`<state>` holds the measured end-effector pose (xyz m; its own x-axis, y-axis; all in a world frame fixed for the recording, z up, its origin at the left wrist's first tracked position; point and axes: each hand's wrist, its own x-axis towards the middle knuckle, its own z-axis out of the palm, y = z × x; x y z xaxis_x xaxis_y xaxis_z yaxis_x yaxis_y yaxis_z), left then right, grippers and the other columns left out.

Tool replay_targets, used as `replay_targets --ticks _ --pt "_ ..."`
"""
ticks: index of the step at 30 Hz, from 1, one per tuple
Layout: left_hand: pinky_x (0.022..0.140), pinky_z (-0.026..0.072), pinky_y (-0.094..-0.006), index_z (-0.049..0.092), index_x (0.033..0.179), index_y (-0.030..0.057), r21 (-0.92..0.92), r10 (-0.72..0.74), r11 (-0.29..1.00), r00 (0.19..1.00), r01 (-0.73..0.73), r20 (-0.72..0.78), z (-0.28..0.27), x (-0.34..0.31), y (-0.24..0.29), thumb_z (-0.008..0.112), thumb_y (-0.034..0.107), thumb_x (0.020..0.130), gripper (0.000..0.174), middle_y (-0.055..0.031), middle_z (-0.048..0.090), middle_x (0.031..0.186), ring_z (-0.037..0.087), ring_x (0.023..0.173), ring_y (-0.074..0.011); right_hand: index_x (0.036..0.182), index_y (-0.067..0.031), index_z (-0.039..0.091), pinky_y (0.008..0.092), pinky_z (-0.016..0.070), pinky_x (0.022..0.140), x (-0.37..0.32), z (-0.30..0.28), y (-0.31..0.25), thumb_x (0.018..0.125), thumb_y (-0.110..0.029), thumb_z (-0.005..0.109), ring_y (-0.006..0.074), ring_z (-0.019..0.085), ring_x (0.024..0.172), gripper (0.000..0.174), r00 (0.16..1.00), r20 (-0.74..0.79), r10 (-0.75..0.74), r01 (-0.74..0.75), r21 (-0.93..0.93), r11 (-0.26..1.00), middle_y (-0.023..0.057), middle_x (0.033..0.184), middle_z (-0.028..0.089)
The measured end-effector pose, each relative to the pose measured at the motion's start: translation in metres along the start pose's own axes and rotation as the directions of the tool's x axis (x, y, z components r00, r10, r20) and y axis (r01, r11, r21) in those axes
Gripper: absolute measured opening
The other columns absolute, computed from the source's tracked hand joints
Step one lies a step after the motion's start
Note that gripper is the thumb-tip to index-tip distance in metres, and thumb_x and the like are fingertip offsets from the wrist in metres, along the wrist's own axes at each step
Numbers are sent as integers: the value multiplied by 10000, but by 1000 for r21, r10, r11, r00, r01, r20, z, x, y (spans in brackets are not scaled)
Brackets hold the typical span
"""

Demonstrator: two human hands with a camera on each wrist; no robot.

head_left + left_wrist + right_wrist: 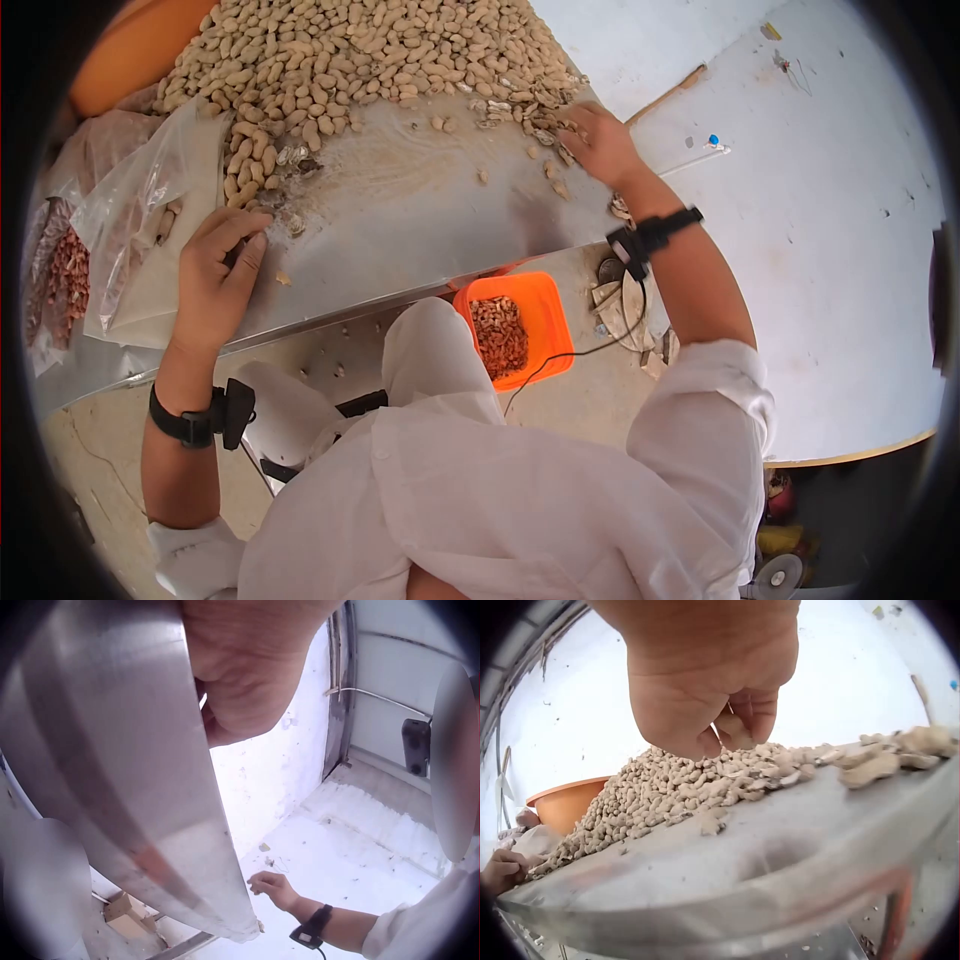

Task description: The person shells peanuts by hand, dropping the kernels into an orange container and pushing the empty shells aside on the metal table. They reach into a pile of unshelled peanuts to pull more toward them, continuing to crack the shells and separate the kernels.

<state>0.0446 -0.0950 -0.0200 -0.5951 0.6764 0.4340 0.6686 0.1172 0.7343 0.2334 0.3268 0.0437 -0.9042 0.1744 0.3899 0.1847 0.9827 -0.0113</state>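
A large heap of unshelled peanuts point(370, 50) covers the back of the metal tabletop point(400, 190). My left hand point(215, 270) is over the table's near left part, close to the heap's lower left end, fingers bent and thumb near the index finger. I cannot tell whether its fingertips hold anything. My right hand point(603, 145) is at the heap's right end, above some loose peanuts and shell bits. In the right wrist view its curled fingers and thumb pinch a tan peanut point(733, 729), partly hidden by the fingers.
An orange square tub point(545, 325) with shelled red peanuts stands below the table edge, beside my knee. Clear plastic bags point(140, 200), one with red kernels point(68, 280), lie at the left. An orange basin point(130, 55) stands behind them. Shell debris lies on the floor.
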Motion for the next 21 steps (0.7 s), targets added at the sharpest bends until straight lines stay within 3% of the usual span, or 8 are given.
replay_targets --ticks 3,6,8,9,12,15,18,21 --pt "699 424 -238 615 960 -48 8 47 999 998 -47 -46 2 3 -2 558 16 829 157 -96 577 901 530 752 -161 1091 -110 591 410 444 833 43 29 8 797 -320 584 321 550 970 361 995 63 -75 80 -87 993 116 1029 577" --pt "714 430 -244 617 964 -49 20 55 998 997 -54 -46 1 6 -4 558 15 828 162 -104 581 911 542 768 -172 1144 -132 569 408 436 855 57 50 18 791 -345 592 325 546 994 413 972 224 77 -55 -101 993 112 1092 563" --pt "717 433 -246 617 966 -49 34 62 998 997 -60 -40 1 6 -4 557 14 827 163 -108 583 920 546 770 -175 1117 -123 583 406 436 861 52 49 20 792 -338 593 327 543 1008 390 963 248 108 -81 -118 990 117 1113 556" --pt "720 434 -247 617 965 -48 30 54 998 998 -53 -38 1 6 -4 556 13 828 162 -109 584 922 547 773 -174 1103 -118 590 404 435 865 46 47 19 792 -335 594 328 541 1015 379 957 262 126 -95 -128 987 119 1123 553" --pt "726 435 -247 617 964 -48 22 50 999 998 -50 -25 2 6 -2 552 13 832 160 -108 586 928 550 780 -172 1063 -107 607 405 438 859 14 44 30 794 -319 597 330 541 1006 342 976 217 -24 39 -63 997 135 1093 556" --pt "728 433 -245 613 967 -48 32 78 997 997 -77 -22 2 6 -2 548 16 836 160 -104 586 926 550 785 -169 1013 -70 605 395 422 881 -23 22 11 792 -250 622 340 517 1033 286 966 254 56 -57 -3 998 169 1104 544" --pt "728 430 -241 607 971 -46 55 86 995 996 -86 -10 2 3 0 545 24 842 160 -100 582 918 549 788 -166 1007 -69 606 394 423 879 -59 4 4 785 -228 629 342 512 1034 274 975 222 -20 25 -21 999 167 1105 540" --pt "726 426 -239 603 972 -45 74 101 992 995 -100 -6 2 1 0 544 32 845 160 -97 577 909 546 785 -165 949 -89 606 408 441 839 -98 -12 -7 747 -226 646 336 529 971 248 987 159 20 -20 0 1000 121 1056 541"
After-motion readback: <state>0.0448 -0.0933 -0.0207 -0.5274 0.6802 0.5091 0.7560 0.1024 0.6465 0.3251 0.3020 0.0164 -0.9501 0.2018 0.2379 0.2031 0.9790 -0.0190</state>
